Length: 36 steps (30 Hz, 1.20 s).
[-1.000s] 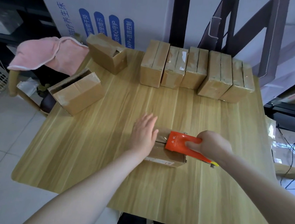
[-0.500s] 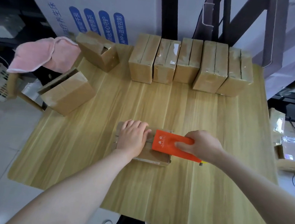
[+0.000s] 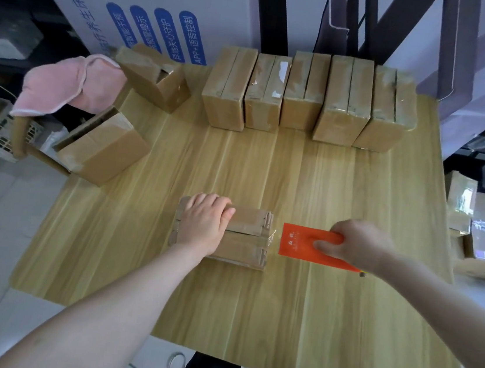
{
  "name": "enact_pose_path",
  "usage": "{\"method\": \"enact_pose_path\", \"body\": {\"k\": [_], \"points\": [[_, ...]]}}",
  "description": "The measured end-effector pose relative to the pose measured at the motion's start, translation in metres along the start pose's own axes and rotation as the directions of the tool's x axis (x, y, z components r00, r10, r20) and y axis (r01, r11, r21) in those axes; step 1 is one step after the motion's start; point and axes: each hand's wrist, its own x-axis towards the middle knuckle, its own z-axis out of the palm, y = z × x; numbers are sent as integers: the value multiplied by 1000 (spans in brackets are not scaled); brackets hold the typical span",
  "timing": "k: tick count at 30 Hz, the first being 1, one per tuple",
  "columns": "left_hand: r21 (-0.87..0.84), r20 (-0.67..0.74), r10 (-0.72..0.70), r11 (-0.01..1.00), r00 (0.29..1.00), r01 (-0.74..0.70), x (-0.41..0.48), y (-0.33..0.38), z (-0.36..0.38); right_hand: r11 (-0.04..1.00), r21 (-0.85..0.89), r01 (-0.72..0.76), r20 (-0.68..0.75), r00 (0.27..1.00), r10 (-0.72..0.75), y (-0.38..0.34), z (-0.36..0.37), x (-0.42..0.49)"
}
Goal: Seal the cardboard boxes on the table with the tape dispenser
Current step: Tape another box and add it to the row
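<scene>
Tape dispenser, gripped in the right hand, has cleared the box rightward; the left hand holds the box, fingers curled. Tugging the uncut tape may peel it.

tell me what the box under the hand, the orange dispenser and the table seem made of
The box: matte brown corrugated cardboard, layered flap edges at its end, glossy clear tape along the seam. The tape dispenser: probably smooth orange plastic, uniform colour. The table: pale wood-grain top, semi-matte; solid wood or laminate, cannot tell.
</scene>
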Motion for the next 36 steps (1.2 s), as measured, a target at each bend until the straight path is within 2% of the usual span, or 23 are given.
{"method": "enact_pose_path", "body": {"k": [3,8,11,13,19,23,25,26,29,31,32,34,35,36], "points": [[-8,0,-6,1000,1000,6,0,1,-1,991,-134,6,-25,1000,-9,-29,-1,7],[-2,-19,-10,1000,1000,10,-1,6,-1,981,-190,-42,-69,997,29,-69,-10,3],[-5,-18,-7,1000,1000,7,-1,7,-1,955,-281,-92,-142,988,54,-92,-5,2],[-10,-3,-1,1000,1000,1,0,7,-2,939,-332,-91,-142,989,45,-106,12,-1],[-45,37,50,998,998,-48,-1,-1,-2,979,-121,-162,-144,979,145,-75,31,-7],[-58,71,21,998,997,-17,-1,0,-5,973,21,-228,-234,946,226,-52,13,-18],[-77,69,-93,992,993,99,-5,2,-9,965,149,-214,-268,931,248,-47,6,-26],[-80,67,-195,977,979,200,-8,4,-11,957,219,-188,-291,924,248,-47,3,-31],[-95,152,-494,855,856,510,-21,4,-19,897,440,-44,-354,910,218,-53,-3,-45],[-141,261,-570,776,779,615,-30,4,-23,832,551,65,-377,909,179,-61,-4,-53],[-176,281,-571,759,771,626,-34,5,-24,795,597,107,-380,910,163,-67,-5,-56],[-320,251,-521,751,816,578,-35,10,-31,757,634,159,-397,907,142,-76,-7,-63],[-465,224,-478,713,849,524,-31,14,-39,753,634,177,-413,901,135,-80,-8,-66],[-629,203,-428,632,881,452,-24,19,-51,747,635,196,-430,893,131,-83,-9,-69]]}}
